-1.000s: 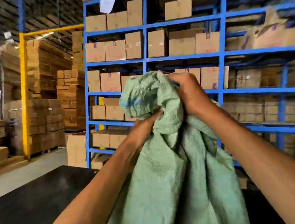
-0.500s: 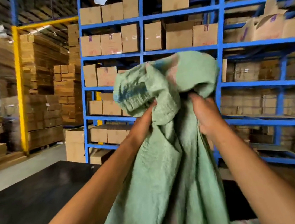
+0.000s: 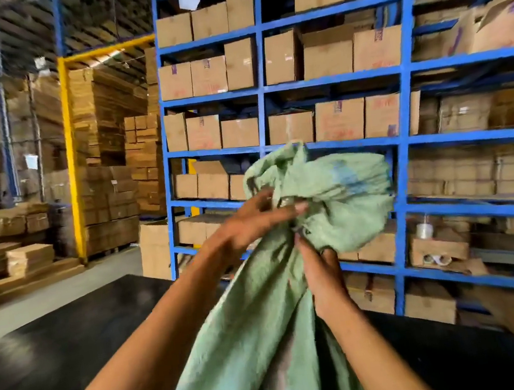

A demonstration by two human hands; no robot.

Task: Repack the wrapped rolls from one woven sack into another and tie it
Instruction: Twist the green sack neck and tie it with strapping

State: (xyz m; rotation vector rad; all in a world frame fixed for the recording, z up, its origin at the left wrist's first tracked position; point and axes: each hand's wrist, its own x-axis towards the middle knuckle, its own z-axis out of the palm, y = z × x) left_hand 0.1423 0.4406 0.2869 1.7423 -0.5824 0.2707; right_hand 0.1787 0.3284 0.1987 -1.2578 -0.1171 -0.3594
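I am standing at a black table [image 3: 60,361] in a warehouse, looking forward and slightly down at my own two bare forearms reaching out in front of me. Between them rises a pale green woven sack [image 3: 259,339], its body hanging from my hands down to the bottom edge of the view, in front of the table. My right hand [image 3: 320,271] is curled tightly around the gathered neck of the sack, gripping it from below where the cloth narrows. Above that grip, the loose top of the sack bunches out into a crumpled bundle that leans to the right, with a faint blue mark on its weave. My left hand [image 3: 246,225] reaches across from the left, its fingers mostly extended and pressed against the bunched cloth just above my right hand; the fingertips are blurred, so I cannot tell whether they pinch the fabric or only push on it. What is inside the sack is hidden by the cloth. Behind the sack stands a tall blue metal shelving rack [image 3: 403,142] filled row upon row with brown cardboard boxes [image 3: 329,55]. On a lower shelf to the right sits a small spool of clear string or tape [image 3: 424,229] on top of a box. To the left, past a yellow post [image 3: 71,158], are high stacks of flattened cardboard [image 3: 105,138] on a grey concrete floor [image 3: 52,292].
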